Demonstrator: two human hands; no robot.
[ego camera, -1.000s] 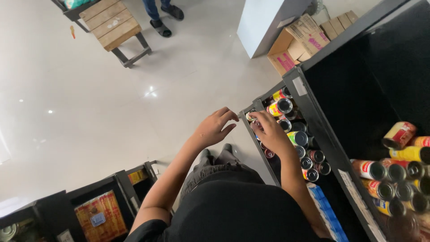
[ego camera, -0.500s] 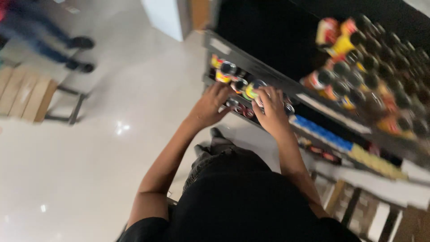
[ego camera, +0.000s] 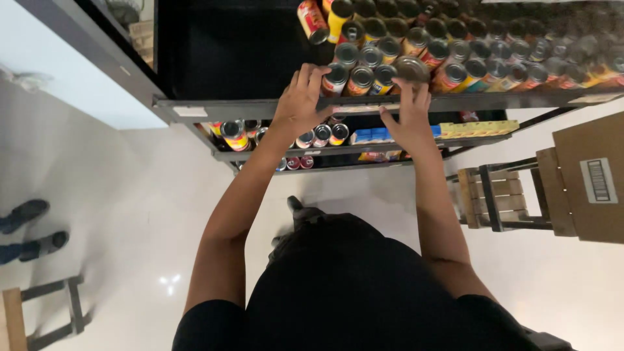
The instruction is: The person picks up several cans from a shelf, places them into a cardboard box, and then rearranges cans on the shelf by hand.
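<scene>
Cans (ego camera: 416, 45) crowd the dark shelf (ego camera: 247, 107) above white floor (ego camera: 117, 214); my left hand (ego camera: 300, 104) grips its front edge, my right hand (ego camera: 409, 114) clasps a can (ego camera: 411, 67) there.

A glossy white floor (ego camera: 117, 214) caught a ceiling light's glare beneath dark metal shelving (ego camera: 247, 107), with a wooden stool (ego camera: 494, 195) and cardboard box (ego camera: 588, 175) at one side.

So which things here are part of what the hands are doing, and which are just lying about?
In hand:
- left hand
- right hand
- front-row cans
- upper shelf rail

Lying about:
- lower-shelf cans
- wooden stool
- cardboard box
- bystander's shoes
</scene>
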